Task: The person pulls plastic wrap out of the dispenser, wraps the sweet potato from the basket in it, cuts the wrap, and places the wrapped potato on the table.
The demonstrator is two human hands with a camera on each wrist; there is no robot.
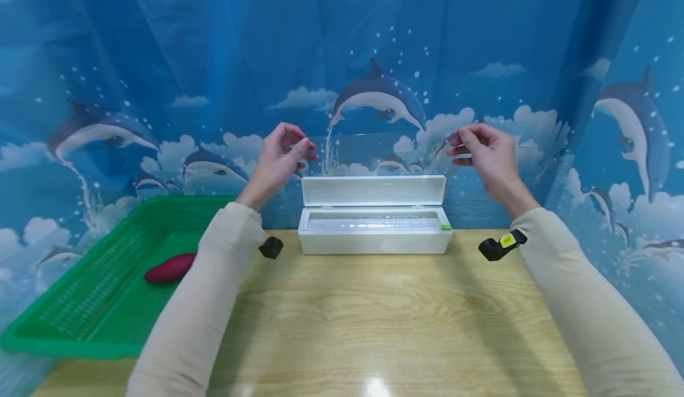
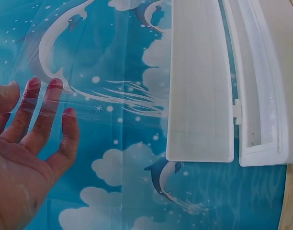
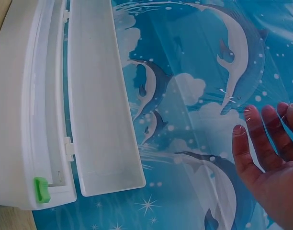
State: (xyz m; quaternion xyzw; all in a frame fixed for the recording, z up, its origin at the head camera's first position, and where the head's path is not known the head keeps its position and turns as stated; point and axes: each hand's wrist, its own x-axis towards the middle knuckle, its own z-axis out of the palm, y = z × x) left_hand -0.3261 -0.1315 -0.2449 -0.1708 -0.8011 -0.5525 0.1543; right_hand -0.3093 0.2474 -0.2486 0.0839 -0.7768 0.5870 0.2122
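A clear sheet of cling film (image 1: 369, 142) is stretched between my two hands, above and behind a white cling film dispenser (image 1: 374, 244). My left hand (image 1: 279, 158) pinches one end of the film between thumb and fingers. At the other end, my right hand (image 1: 491, 158) pinches it the same way. In the right wrist view, film (image 3: 223, 96) clings over the fingertips. The dispenser's lid (image 1: 374, 191) stands raised on its hinges, and film shows in the long slot. A green slider (image 3: 41, 190) sits at the slot's right end.
At left, a green plastic basket (image 1: 69, 348) holds a reddish-purple sweet potato (image 1: 168, 269), partly covered by my left sleeve (image 1: 200, 302). The wooden table (image 1: 385, 314) ends at a blue dolphin-print curtain (image 1: 256, 47) right behind the dispenser.
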